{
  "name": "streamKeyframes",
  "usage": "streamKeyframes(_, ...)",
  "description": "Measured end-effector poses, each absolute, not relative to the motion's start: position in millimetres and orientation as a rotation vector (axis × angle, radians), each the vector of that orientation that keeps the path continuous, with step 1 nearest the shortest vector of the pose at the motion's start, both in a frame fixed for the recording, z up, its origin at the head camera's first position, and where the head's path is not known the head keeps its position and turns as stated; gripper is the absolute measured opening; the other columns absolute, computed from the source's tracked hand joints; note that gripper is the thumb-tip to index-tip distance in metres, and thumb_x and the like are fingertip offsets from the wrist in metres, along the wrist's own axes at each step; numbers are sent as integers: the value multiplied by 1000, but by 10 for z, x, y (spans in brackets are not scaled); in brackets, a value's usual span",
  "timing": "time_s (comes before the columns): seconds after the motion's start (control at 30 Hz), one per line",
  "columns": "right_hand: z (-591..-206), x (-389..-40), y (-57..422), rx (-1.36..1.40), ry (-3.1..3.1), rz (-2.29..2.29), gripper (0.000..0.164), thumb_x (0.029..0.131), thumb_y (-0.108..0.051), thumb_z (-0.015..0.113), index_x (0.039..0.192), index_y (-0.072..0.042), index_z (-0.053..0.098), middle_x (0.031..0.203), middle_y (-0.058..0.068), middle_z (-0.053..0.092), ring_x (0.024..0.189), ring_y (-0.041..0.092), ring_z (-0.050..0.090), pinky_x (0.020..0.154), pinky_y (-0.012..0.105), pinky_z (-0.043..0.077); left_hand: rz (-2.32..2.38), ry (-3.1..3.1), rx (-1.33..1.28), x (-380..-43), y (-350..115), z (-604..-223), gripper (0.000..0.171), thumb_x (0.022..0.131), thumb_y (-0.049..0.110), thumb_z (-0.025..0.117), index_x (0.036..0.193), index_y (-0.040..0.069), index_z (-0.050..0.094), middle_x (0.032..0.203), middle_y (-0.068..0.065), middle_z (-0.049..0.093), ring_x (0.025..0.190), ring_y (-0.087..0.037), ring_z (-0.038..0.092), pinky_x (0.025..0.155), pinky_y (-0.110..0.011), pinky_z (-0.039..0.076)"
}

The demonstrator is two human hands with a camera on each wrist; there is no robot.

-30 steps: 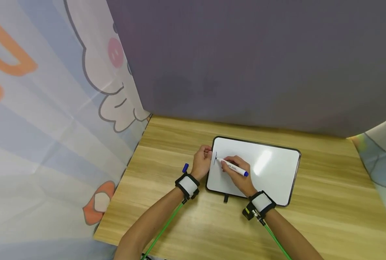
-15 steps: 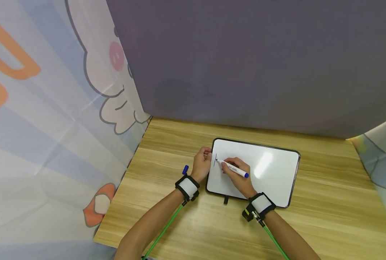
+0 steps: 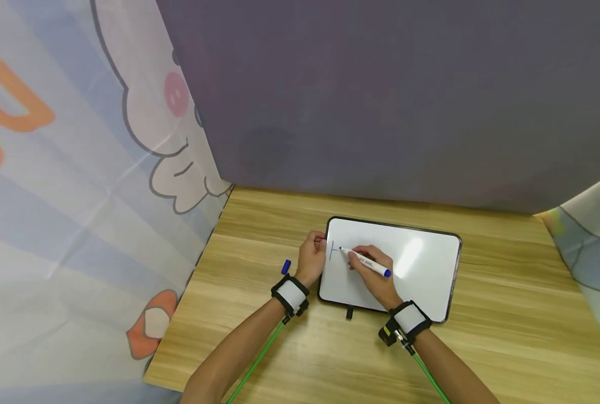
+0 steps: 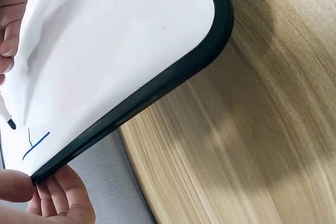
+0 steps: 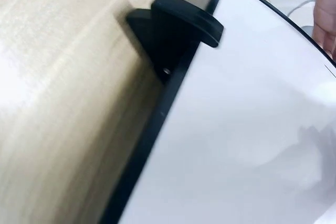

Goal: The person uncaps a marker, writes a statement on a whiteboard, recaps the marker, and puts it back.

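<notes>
A small whiteboard (image 3: 395, 275) with a black frame lies at a slight slant before me. My left hand (image 3: 312, 259) pinches its left edge; the left wrist view shows the thumb on top and curled fingers beneath. My right hand (image 3: 378, 275) holds a white marker (image 3: 365, 262) with a blue end, its dark tip pointing left. That tip is just right of a thin blue mark (image 4: 35, 145), a long line with a short stroke off its side; whether it touches the board I cannot tell. A blue cap (image 3: 286, 266) lies left of my left hand.
The whiteboard rests on a wood-grain table (image 3: 512, 292). A black clip-like piece (image 5: 184, 24) sticks out from its near edge. Behind stands a dark grey panel (image 3: 380, 101), and a printed cloth (image 3: 77, 224) hangs along the left side. Green cables run from both wrist straps.
The marker tip has moved slightly right, away from the long line, and a short side stroke now shows there. My left hand keeps its hold on the board's edge.
</notes>
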State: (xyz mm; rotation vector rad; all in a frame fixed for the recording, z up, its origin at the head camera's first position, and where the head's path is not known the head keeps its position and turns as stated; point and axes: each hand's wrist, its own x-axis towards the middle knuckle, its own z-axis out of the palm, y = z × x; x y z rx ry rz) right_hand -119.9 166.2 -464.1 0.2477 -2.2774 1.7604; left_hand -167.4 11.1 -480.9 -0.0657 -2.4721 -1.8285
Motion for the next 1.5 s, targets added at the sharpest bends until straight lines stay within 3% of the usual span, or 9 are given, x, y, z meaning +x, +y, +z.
streamKeyframes(0.57, -4634, -1236, 1670, 280, -2303, 1709, 12, 83, -4, 66, 92, 4, 65, 82, 18, 63, 66, 16, 65, 57, 21, 53, -1829, -2479, -63, -1638, 113, -4843, 17, 94, 2, 47, 107, -2, 56, 94, -17, 61, 76, -16, 54, 65, -21, 44)
streamKeyframes(1.1, -4766, -1132, 1633, 342, -2370, 1705, 9, 83, -5, 67, 91, -1, 65, 81, 15, 64, 65, 2, 62, 55, 22, 53, -1824, -2462, -80, -1685, 99, -4781, 17, 94, 2, 47, 108, -2, 56, 96, -18, 61, 80, -22, 58, 67, -24, 46)
streamKeyframes(1.5, -4677, -1149, 1700, 325, -2250, 1609, 7, 82, -2, 67, 88, 1, 65, 77, 14, 62, 61, 8, 62, 52, 19, 51, -1851, -2451, -89, -1649, 105, -4800, 16, 94, 3, 48, 107, -3, 54, 96, -19, 60, 84, -23, 58, 73, -29, 48)
